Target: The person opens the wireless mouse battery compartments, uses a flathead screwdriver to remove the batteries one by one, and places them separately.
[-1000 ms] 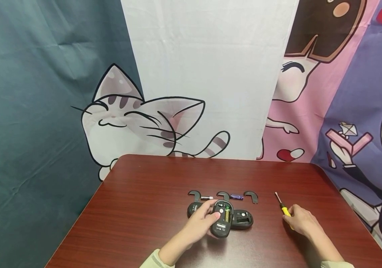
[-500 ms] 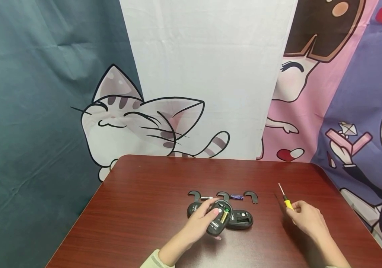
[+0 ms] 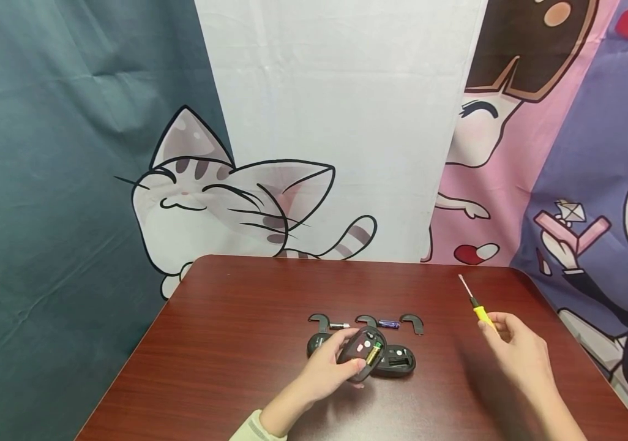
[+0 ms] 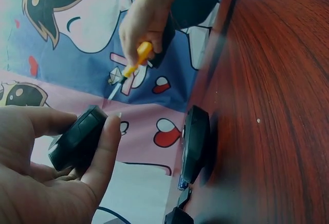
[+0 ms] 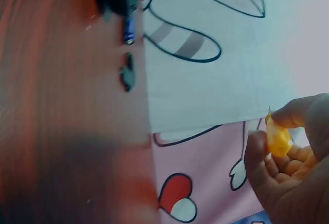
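My left hand (image 3: 325, 366) grips a black computer mouse (image 3: 362, 354), its underside turned up. A green-and-gold battery (image 3: 373, 353) sits in its uncovered compartment. Off to the right, my right hand (image 3: 518, 352) holds a screwdriver (image 3: 482, 313) by its yellow handle, above the table, shaft pointing away. In the right wrist view, thumb and fingers pinch the yellow handle (image 5: 278, 137). Behind the held mouse, a second black mouse (image 3: 399, 360) lies upside down with its compartment uncovered. A third black mouse (image 3: 314, 343) is partly hidden by my left hand.
Along the back of these mice lie a battery cover (image 3: 319, 320), a silver-white battery (image 3: 339, 326), another cover (image 3: 367, 320), a purple battery (image 3: 388, 324) and a further cover (image 3: 413, 321). The reddish-brown table (image 3: 226, 300) ends at a printed curtain (image 3: 347, 92).
My right hand has lifted the screwdriver off the table and raised it. My left hand has tilted the mouse, shifting its thumb toward the battery's lower end.
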The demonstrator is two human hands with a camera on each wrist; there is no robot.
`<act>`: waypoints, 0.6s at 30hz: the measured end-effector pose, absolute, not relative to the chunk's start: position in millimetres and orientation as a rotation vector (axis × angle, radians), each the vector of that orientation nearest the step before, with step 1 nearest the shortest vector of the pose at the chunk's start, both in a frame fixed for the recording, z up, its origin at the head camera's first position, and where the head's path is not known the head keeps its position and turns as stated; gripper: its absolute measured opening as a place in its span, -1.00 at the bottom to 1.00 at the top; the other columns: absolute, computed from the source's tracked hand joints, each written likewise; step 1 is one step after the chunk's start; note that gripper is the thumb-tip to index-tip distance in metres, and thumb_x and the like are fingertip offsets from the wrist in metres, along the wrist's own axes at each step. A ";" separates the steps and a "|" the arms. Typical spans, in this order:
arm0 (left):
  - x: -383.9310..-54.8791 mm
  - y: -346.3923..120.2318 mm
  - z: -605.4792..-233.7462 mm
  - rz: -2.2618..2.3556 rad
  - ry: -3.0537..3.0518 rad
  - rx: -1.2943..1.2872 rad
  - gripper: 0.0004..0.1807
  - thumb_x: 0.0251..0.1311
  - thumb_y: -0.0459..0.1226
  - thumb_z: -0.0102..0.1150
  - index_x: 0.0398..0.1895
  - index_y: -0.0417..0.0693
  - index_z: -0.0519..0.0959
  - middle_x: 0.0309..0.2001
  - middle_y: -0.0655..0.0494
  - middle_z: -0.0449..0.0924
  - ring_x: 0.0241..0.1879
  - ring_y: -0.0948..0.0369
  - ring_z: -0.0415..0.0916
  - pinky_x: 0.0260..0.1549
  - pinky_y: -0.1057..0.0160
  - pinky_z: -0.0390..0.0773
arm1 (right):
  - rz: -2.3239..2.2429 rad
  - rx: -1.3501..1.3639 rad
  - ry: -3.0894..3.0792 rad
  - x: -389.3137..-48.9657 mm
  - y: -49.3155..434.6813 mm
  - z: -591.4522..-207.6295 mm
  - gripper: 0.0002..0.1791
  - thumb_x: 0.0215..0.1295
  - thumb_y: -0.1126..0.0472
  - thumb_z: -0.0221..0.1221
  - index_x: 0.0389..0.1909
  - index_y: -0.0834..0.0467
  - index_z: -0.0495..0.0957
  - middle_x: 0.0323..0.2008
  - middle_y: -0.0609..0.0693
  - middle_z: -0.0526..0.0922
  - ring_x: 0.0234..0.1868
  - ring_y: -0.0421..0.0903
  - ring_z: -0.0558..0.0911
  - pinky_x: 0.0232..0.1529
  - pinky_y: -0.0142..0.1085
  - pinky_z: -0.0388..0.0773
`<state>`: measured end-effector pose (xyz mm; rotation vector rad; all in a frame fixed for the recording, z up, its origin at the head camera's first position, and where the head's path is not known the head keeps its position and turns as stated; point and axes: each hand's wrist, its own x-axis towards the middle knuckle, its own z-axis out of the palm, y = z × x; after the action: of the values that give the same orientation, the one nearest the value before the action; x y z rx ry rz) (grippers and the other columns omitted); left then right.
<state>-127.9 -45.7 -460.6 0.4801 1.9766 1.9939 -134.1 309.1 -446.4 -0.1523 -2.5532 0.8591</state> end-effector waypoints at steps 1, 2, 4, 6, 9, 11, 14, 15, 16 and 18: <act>-128.3 -45.9 -460.7 2.002 1.968 0.482 -0.39 0.29 -0.39 0.26 0.40 -0.18 0.35 0.12 -0.19 0.56 -0.22 0.11 0.66 -0.35 0.08 0.78 | 0.872 -0.148 -2.533 -132.8 308.1 -444.0 -0.68 0.40 0.00 0.25 -0.04 0.16 0.63 -0.30 0.02 0.74 -0.39 -0.62 0.41 -0.42 -0.46 0.37; -128.3 -46.1 -460.7 2.011 1.957 0.481 -0.41 0.30 -0.39 0.26 0.39 -0.20 0.36 0.09 -0.19 0.58 -0.23 0.11 0.67 -0.34 0.08 0.78 | 0.884 -0.145 -2.518 -131.5 307.1 -441.7 -0.67 0.39 -0.01 0.26 -0.03 0.15 0.64 -0.31 -0.01 0.73 -0.40 -0.63 0.41 -0.43 -0.47 0.36; -128.3 -46.6 -459.9 2.012 1.954 0.492 -0.42 0.32 -0.37 0.26 0.38 -0.22 0.36 0.06 -0.20 0.60 -0.22 0.11 0.67 -0.33 0.12 0.78 | 0.908 -0.139 -2.494 -129.2 305.3 -437.2 -0.67 0.38 -0.01 0.28 0.00 0.11 0.65 -0.32 -0.12 0.71 -0.41 -0.59 0.44 -0.44 -0.49 0.36; -128.3 -46.6 -459.4 2.016 1.947 0.504 -0.43 0.32 -0.36 0.26 0.38 -0.24 0.37 0.06 -0.20 0.60 -0.22 0.12 0.67 -0.32 0.13 0.78 | 0.929 -0.141 -2.474 -126.7 303.3 -433.2 -0.68 0.37 0.00 0.30 0.02 0.09 0.66 -0.34 -0.21 0.68 -0.44 -0.54 0.47 -0.46 -0.51 0.37; -128.8 -46.5 -459.7 2.024 1.952 0.538 -0.44 0.33 -0.36 0.26 0.37 -0.24 0.38 0.12 -0.20 0.56 -0.18 0.13 0.66 -0.34 0.16 0.77 | 0.964 -0.144 -2.448 -122.4 298.9 -427.7 -0.67 0.35 0.01 0.32 0.04 0.08 0.66 -0.37 -0.30 0.64 -0.48 -0.50 0.51 -0.51 -0.50 0.38; -129.4 -46.4 -460.2 2.029 1.961 0.559 -0.45 0.32 -0.36 0.26 0.36 -0.22 0.39 0.16 -0.20 0.54 -0.17 0.15 0.66 -0.35 0.17 0.77 | 0.983 -0.146 -2.425 -119.5 295.7 -424.7 -0.67 0.33 0.02 0.34 0.04 0.06 0.67 -0.40 -0.35 0.61 -0.50 -0.48 0.52 -0.53 -0.48 0.37; -129.8 -46.8 -460.6 2.020 1.986 0.567 -0.46 0.33 -0.33 0.26 0.36 -0.19 0.42 0.14 -0.19 0.56 -0.22 0.17 0.66 -0.38 0.18 0.77 | 0.996 -0.148 -2.410 -115.1 291.5 -421.1 -0.68 0.32 0.02 0.35 0.04 0.03 0.67 -0.41 -0.40 0.59 -0.48 -0.45 0.51 -0.55 -0.45 0.36; -130.0 -47.0 -460.6 2.013 1.995 0.562 -0.46 0.33 -0.32 0.26 0.35 -0.18 0.42 0.12 -0.18 0.58 -0.24 0.18 0.67 -0.38 0.17 0.77 | 1.011 -0.148 -2.411 -113.4 290.2 -419.7 -0.68 0.32 0.01 0.35 0.03 0.02 0.67 -0.41 -0.41 0.59 -0.48 -0.43 0.52 -0.56 -0.43 0.36; -130.2 -47.1 -460.6 2.006 2.003 0.551 -0.47 0.34 -0.30 0.26 0.35 -0.17 0.43 0.09 -0.16 0.59 -0.25 0.18 0.67 -0.38 0.15 0.77 | 1.023 -0.152 -2.410 -111.8 289.1 -418.1 -0.68 0.32 0.00 0.35 0.03 0.01 0.67 -0.42 -0.41 0.59 -0.47 -0.41 0.52 -0.56 -0.42 0.36; -130.5 -47.3 -460.0 1.999 2.014 0.525 -0.47 0.34 -0.28 0.27 0.34 -0.19 0.43 0.04 -0.14 0.62 -0.28 0.18 0.66 -0.37 0.08 0.77 | 1.070 -0.154 -2.418 -108.4 286.9 -414.7 -0.66 0.32 -0.02 0.35 0.04 0.00 0.66 -0.41 -0.40 0.60 -0.47 -0.37 0.56 -0.57 -0.40 0.38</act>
<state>-130.5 -47.3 -460.0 0.5254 2.0139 1.9989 -108.4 286.9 -414.7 -0.1541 -2.4181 1.0703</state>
